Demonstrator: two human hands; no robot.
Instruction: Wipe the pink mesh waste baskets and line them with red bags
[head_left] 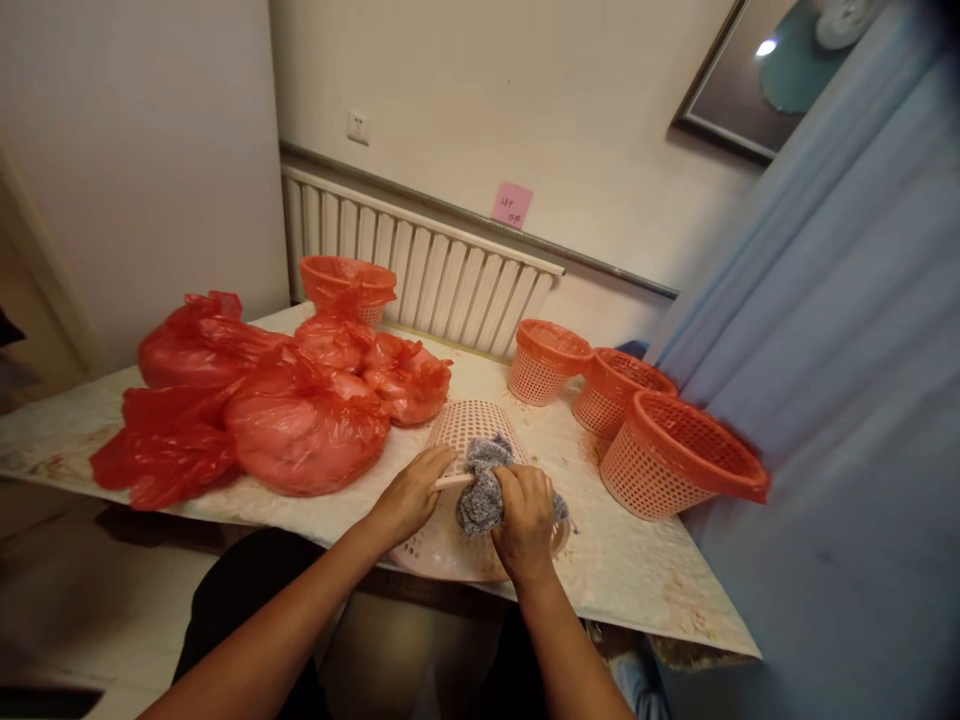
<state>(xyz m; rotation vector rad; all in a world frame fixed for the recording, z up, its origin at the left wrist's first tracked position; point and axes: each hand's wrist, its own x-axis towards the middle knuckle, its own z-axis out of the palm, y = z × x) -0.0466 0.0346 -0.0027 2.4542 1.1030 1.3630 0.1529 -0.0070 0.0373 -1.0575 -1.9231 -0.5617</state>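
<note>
- On the wall above the white radiator (424, 262), a pink note (512, 204) with dark handwriting in two short lines, too small to read surely.
- At the middle of the near table edge, a pale pink basket (466, 425): thin plastic, pierced all over with small holes, apparently on its side, narrow base toward the radiator, wide mouth facing the near edge.
- Left hand (411, 495): fingers clamped on the upper rim of the mouth.
- Right hand (526, 515): fingers clamped on a bunched gray cloth (480, 500), pressed against the same rim.
- Lower lip of the mouth right at the table's front border, with little or no tabletop before it.
- To the left, bulging red plastic bags (304, 435), crowded together and close to the basket.
- To the right, a bare stretch of patterned table covering (630, 575), then three red-rimmed baskets (652, 470) in a row beside a blue curtain (832, 340).
</note>
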